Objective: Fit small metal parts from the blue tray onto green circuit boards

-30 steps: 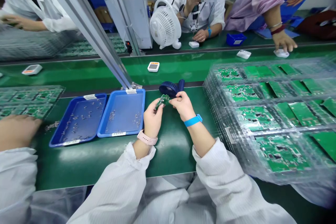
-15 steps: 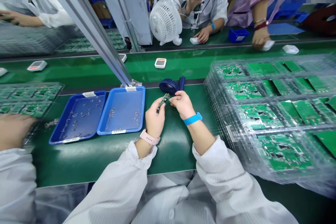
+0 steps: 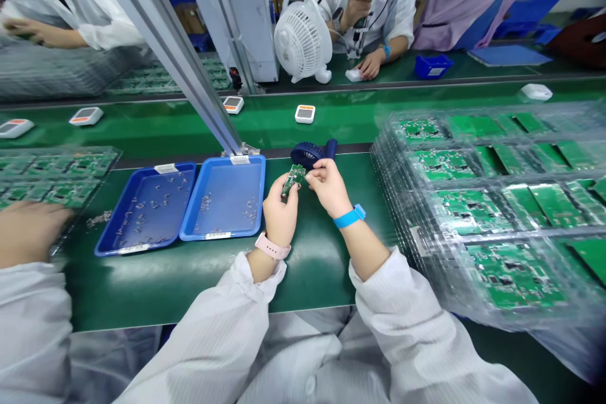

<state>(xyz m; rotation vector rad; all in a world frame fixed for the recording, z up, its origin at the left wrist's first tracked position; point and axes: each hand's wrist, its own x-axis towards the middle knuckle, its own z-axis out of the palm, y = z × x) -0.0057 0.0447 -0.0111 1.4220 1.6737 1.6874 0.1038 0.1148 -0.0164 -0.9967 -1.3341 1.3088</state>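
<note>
Between the thumb and fingers of my left hand (image 3: pixel 279 211) is a small green circuit board (image 3: pixel 294 178), its component side facing up toward me. My right hand (image 3: pixel 329 188) is just right of the board, thumb and index finger pinched together; whatever may be in the pinch is too small to make out. Behind both hands a dark blue handheld fan (image 3: pixel 307 154) lies on the green bench. Left of my left hand sit two blue trays, the nearer one (image 3: pixel 227 202) and the farther one (image 3: pixel 146 208), each with small metal parts scattered inside.
Stacked clear plastic trays of green circuit boards (image 3: pixel 473 214) stand on the right. A conveyor (image 3: pixel 265 115) carrying white devices (image 3: pixel 305 114) runs behind the bench. A metal post (image 3: pixel 189 69) rises at left. A co-worker's hand (image 3: pixel 31 233) is at far left, with other people across.
The circuit board has turned so its face shows more, and my right fingers have drawn slightly away from it. White devices on the conveyor have shifted right. The pink-sleeved person's hand has lifted away.
</note>
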